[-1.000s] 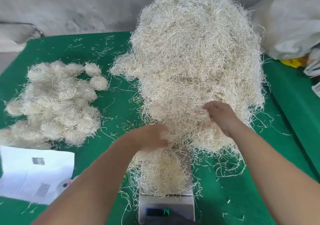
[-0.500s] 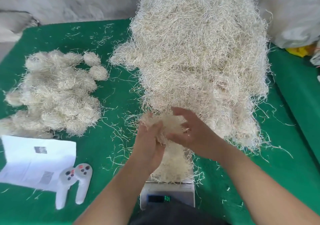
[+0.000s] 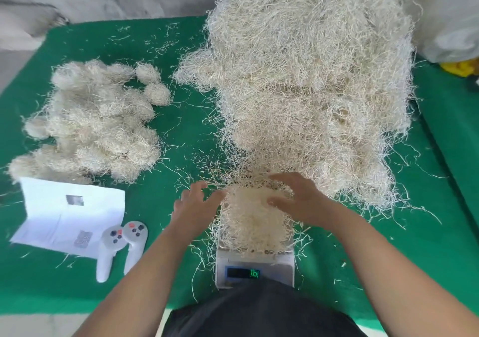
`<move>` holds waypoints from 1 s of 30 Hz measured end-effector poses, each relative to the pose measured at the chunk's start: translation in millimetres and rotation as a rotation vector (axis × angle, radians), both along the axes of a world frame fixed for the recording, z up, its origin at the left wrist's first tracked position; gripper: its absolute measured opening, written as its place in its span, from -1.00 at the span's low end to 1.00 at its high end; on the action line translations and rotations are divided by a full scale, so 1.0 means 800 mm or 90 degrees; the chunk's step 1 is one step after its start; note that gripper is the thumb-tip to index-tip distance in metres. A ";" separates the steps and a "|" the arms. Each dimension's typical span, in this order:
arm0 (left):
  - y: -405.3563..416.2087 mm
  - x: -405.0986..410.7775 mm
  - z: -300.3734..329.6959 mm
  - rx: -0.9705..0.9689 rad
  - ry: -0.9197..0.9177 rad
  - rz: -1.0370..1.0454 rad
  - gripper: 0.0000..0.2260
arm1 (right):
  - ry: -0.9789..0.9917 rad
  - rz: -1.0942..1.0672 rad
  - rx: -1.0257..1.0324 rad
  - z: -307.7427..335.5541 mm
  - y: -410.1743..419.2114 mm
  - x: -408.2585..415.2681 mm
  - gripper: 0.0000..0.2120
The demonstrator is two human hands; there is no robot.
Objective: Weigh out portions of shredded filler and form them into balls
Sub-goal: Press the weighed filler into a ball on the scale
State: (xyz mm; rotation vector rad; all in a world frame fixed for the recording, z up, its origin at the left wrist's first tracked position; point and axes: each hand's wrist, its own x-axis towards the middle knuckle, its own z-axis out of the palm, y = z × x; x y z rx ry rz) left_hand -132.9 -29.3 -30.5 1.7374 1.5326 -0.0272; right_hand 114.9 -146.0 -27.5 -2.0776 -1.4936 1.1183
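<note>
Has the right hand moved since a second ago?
Yes. The right hand has come back from the big filler heap toward the person, and now lies open on the portion on the scale.

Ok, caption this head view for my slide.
Both hands, left hand and right hand, settle filler portion on scale.
</note>
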 end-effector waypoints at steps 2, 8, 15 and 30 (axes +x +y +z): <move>-0.005 0.003 0.006 0.024 -0.053 0.065 -0.22 | 0.112 -0.087 0.045 0.015 -0.005 0.006 -0.44; -0.018 0.016 0.021 0.165 -0.238 -0.080 -0.70 | 0.096 -0.095 0.150 0.024 -0.007 -0.014 -0.50; -0.029 0.043 0.033 0.328 -0.237 -0.139 -0.78 | -0.026 -0.053 0.136 0.014 0.009 -0.030 -0.40; -0.028 0.038 0.027 0.328 -0.276 -0.169 -0.64 | -0.144 -0.039 0.393 0.050 -0.009 -0.037 -0.74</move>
